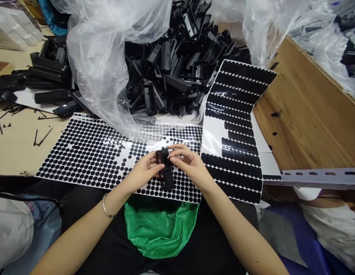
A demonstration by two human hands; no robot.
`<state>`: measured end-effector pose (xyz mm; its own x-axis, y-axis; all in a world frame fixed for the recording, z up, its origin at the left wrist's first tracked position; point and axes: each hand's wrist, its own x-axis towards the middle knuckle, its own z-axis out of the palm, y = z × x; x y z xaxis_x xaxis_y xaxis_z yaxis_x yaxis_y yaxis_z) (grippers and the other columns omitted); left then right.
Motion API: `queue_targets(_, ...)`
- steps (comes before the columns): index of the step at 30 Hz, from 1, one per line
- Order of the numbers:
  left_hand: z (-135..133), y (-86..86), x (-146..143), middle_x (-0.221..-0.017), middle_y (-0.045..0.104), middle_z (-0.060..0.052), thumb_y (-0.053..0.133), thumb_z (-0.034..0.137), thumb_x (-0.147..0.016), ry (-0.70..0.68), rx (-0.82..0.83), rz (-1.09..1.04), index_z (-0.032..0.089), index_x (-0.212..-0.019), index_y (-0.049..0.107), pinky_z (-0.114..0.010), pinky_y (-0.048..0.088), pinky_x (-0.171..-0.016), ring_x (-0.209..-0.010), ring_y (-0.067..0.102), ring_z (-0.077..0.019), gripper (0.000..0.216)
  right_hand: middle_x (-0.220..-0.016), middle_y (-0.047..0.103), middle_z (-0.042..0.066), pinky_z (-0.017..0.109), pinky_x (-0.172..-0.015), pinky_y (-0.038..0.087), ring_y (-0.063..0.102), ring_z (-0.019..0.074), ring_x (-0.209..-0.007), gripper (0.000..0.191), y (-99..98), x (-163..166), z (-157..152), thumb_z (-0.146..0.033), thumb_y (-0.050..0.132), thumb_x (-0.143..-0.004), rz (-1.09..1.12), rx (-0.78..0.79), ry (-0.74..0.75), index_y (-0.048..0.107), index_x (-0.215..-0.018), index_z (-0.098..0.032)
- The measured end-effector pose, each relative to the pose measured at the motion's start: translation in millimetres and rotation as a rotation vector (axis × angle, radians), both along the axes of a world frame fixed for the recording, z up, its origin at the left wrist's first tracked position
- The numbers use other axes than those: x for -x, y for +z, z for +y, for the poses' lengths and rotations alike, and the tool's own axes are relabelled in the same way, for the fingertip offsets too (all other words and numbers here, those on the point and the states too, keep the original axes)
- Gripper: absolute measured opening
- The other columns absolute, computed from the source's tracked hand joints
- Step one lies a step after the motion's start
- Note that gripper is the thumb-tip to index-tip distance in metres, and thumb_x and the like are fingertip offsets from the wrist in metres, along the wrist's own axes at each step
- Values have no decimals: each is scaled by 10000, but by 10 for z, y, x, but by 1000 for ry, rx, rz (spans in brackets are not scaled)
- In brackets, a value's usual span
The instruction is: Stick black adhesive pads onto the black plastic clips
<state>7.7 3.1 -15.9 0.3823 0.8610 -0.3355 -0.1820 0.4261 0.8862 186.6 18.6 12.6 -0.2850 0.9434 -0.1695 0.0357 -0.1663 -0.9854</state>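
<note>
A black plastic housing (167,177) is held above a white sheet (88,152) dotted with round black stickers. My left hand (145,168) is closed on the housing's left side, thumb across its front. At its upper right, my right hand (185,162) has thumb and fingers pinched together at the housing's edge; whether a small piece sits between the fingertips I cannot make out. To the right lies a second sheet (231,168) with rows of black stickers, some of them gone, bent up at its far end.
A heap of black plastic housings (171,72) lies behind, in clear plastic bagging (97,57). More black parts (48,76) lie at the left. A wooden board (309,114) stands at the right. Below the table edge hangs an open green bag (160,233).
</note>
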Motion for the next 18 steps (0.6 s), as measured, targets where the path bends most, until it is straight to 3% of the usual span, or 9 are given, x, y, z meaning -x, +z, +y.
queue_targets(18, 10, -19, -5, -1108, 688, -92, 669, 260, -830, 26, 19, -22, 179, -1173, 580, -288, 610, -685, -937, 700, -213, 363, -1137, 572, 52, 414, -964, 501, 566, 233, -1120, 167, -65, 85, 27, -413, 753, -770, -9, -12, -47, 732, -799, -249)
